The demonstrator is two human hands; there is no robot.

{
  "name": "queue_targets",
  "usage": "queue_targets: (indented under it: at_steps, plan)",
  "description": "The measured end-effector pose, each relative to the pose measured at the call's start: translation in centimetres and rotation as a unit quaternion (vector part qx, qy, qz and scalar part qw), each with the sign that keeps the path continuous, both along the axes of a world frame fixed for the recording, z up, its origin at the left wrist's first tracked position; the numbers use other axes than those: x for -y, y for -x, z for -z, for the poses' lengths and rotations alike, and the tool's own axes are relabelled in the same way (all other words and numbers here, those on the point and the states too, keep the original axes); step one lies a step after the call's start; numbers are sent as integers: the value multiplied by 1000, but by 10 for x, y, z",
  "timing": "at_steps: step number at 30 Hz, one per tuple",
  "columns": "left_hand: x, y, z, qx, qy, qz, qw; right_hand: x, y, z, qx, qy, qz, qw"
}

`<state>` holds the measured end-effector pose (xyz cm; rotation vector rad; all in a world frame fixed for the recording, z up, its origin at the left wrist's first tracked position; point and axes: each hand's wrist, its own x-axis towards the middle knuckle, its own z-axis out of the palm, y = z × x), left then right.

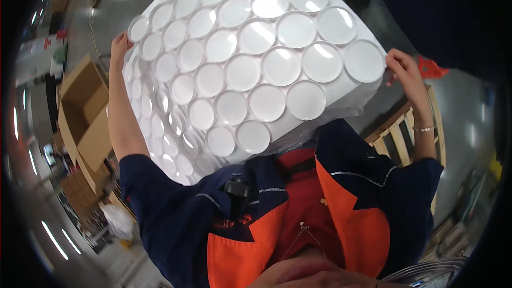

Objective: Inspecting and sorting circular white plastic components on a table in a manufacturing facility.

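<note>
A big bundle of white round containers (250, 69), packed in rows and wrapped in clear plastic film, is held up in front of my chest. My left hand (120, 44) grips its far left edge. On the right corner, the fingers of my right hand (404, 69) pinch the film; a thin bracelet sits on that wrist. The round tops of the containers face the camera and the bundle's underside is hidden. Below it are my dark blue jacket with orange lapels (240, 245) and a red shirt.
An open brown cardboard box (80, 109) stands on the floor to the left, with more cartons below it. A wooden pallet (397, 136) lies to the right. A white bag (118, 220) sits at lower left. The grey floor is glossy.
</note>
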<state>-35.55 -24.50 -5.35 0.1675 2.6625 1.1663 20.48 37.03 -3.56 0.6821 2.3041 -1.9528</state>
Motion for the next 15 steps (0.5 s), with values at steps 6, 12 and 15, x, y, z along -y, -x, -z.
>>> queue_targets:
  at_steps: [6, 12, 15]
  plan:
    - [-29, -22, -37, -33, 26, 14, 999, 0, 1, -21, 30, -12, 0, 999]
    - [-51, -40, -56, -91, 42, -15, 995, -1, 2, -26, -12, -59, -24, 998]
    - [-45, -26, -55, -140, 82, -1, 987, -4, 3, -24, -16, -55, -14, 998]
